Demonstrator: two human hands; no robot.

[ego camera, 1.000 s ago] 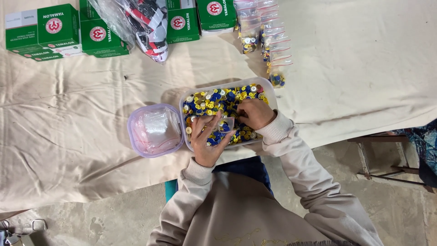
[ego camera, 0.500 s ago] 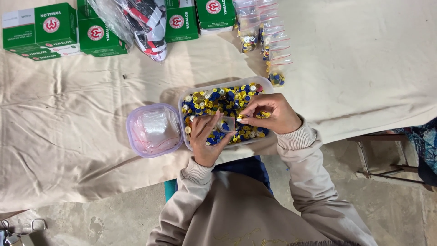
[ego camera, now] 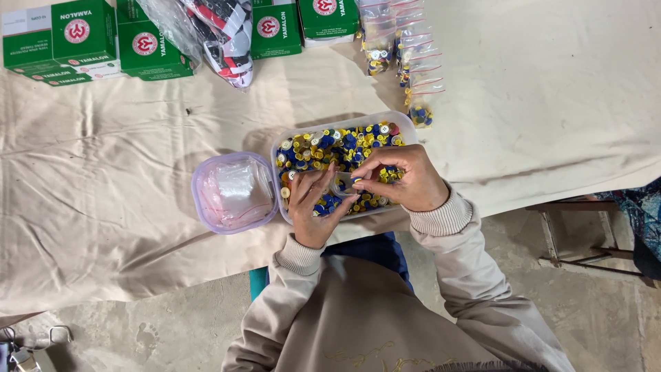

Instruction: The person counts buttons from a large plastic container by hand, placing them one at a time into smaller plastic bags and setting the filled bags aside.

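A clear plastic box [ego camera: 406, 127] full of small round yellow, blue and white pieces sits near the table's front edge. Both hands meet over its front half. My left hand [ego camera: 311, 207] holds a small clear bag [ego camera: 342, 187], its fingers curled around it. My right hand [ego camera: 406, 180] is pinched, fingertips at the bag's mouth, with what looks like a small blue piece between them. Left of the box, touching it, lies a lilac-tinted clear container [ego camera: 206, 200] with empty clear bags inside.
Green cardboard boxes [ego camera: 82, 34] line the far edge, beside a crumpled plastic bag [ego camera: 220, 31] with red, black and white contents. A row of small zip bags [ego camera: 416, 69], some filled, lies behind the box. A beige cloth [ego camera: 103, 207] covers the table; a metal frame [ego camera: 585, 234] stands on the right.
My right hand has left the right side of the box and moved left to meet my left hand at the small bag. My left hand has stayed in place.
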